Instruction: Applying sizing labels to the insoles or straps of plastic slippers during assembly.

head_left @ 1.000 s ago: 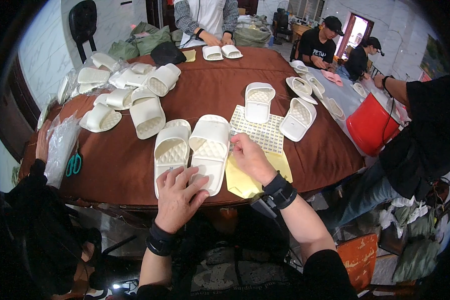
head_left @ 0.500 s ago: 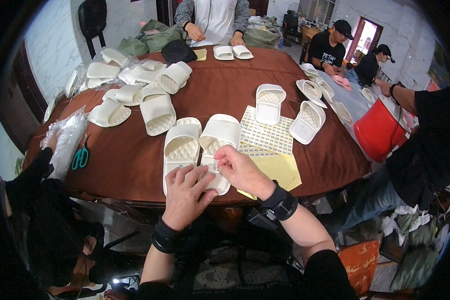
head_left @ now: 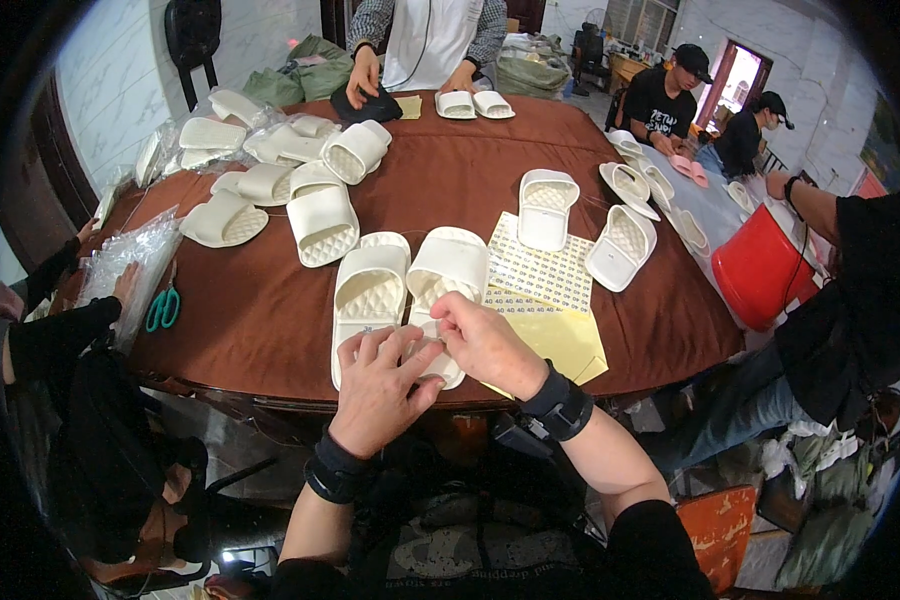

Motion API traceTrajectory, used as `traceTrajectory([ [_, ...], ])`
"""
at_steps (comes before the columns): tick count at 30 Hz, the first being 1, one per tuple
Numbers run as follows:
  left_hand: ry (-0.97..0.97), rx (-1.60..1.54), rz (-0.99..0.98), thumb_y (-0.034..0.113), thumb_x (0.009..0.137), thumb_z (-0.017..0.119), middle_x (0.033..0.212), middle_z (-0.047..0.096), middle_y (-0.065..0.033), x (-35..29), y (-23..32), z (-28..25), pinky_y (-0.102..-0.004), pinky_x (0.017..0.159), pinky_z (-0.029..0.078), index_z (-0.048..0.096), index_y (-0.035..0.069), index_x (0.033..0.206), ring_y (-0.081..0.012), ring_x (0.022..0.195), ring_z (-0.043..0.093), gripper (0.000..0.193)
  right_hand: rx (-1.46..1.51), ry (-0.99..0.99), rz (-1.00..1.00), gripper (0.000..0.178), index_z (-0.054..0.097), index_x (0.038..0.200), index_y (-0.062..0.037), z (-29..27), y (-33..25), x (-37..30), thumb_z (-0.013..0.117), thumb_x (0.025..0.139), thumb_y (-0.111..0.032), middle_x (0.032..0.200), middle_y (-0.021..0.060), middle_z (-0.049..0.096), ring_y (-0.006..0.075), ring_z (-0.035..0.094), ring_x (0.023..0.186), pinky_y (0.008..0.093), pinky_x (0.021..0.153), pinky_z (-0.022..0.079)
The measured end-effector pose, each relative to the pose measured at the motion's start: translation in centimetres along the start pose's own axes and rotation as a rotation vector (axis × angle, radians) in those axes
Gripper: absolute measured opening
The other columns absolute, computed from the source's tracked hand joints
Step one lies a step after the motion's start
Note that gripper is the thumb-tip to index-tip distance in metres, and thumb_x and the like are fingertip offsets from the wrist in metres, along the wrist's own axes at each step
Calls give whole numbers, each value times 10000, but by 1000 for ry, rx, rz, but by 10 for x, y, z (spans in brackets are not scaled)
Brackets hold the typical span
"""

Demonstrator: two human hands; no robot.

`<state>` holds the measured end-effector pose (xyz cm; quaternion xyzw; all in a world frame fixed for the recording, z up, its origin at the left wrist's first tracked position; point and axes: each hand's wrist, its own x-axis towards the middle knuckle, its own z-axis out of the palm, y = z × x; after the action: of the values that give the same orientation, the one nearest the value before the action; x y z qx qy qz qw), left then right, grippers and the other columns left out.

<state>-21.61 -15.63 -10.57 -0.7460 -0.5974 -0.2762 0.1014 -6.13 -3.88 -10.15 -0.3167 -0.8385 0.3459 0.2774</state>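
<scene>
Two white slide slippers lie side by side before me at the table's near edge, the left slipper [head_left: 373, 265] and the right slipper [head_left: 448, 258]. My left hand [head_left: 382, 378] rests with spread fingers over their heel ends, its fingertips on the insoles. Over the right slipper's insole, my right hand [head_left: 495, 348] has thumb and forefinger pinched together; whatever is between them is too small to make out. A small dark mark shows on the left insole. Beside the right slipper lies a sheet of printed stickers [head_left: 560, 280] on yellow backing paper [head_left: 565, 350].
More white slippers [head_left: 325, 225] are heaped at left, some in clear plastic. Teal scissors [head_left: 163, 309] and plastic bags [head_left: 135, 265] lie at the left edge. Two slippers [head_left: 548, 210] stand by the stickers. A red bucket [head_left: 760, 265] is at right. Co-workers surround the brown-covered table [head_left: 440, 165].
My hands stay at nearly the same spot over the right slipper. Across the table, a person's hand has moved onto the black cap-like item. A hand at far left now rests on the plastic bags.
</scene>
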Motion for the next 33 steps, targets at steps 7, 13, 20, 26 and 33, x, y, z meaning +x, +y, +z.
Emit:
traceTrajectory([
  [7,-1,5,-5,273,776,751,1212,593,-24,0,2,-1,-464,986,348,674,204,1183,-256,1160,526,421,-187,119,-223,184,548,1109,-12,4,4,3,545,925,-19,993,200,653,389,644,925,437,780,516],
  [13,-12,-3,-6,279,771,755,1218,592,-31,0,2,0,-469,984,354,671,202,1181,-264,1161,529,425,13,145,-181,201,559,1112,-9,-7,0,-3,516,916,6,967,208,651,371,646,892,418,798,522],
  [20,-2,5,-1,287,780,752,1230,589,-35,2,0,1,-476,991,352,665,195,1190,-261,1164,528,430,-246,127,-362,209,571,1081,-13,-1,-6,-26,540,874,0,916,189,631,358,596,844,441,764,493],
  [26,-11,22,-6,292,794,749,1233,591,-38,-2,0,-1,-477,994,353,664,184,1181,-254,1169,528,411,-350,172,-450,295,613,1125,-18,2,-15,-32,610,834,29,871,160,595,359,593,870,437,750,488],
  [33,-13,-24,-2,285,795,743,1236,599,-34,-2,2,-1,-455,986,357,668,164,1179,-271,1156,537,410,-175,215,-329,282,605,1125,-23,-5,-1,-33,601,846,20,887,177,596,366,591,874,441,762,489],
])
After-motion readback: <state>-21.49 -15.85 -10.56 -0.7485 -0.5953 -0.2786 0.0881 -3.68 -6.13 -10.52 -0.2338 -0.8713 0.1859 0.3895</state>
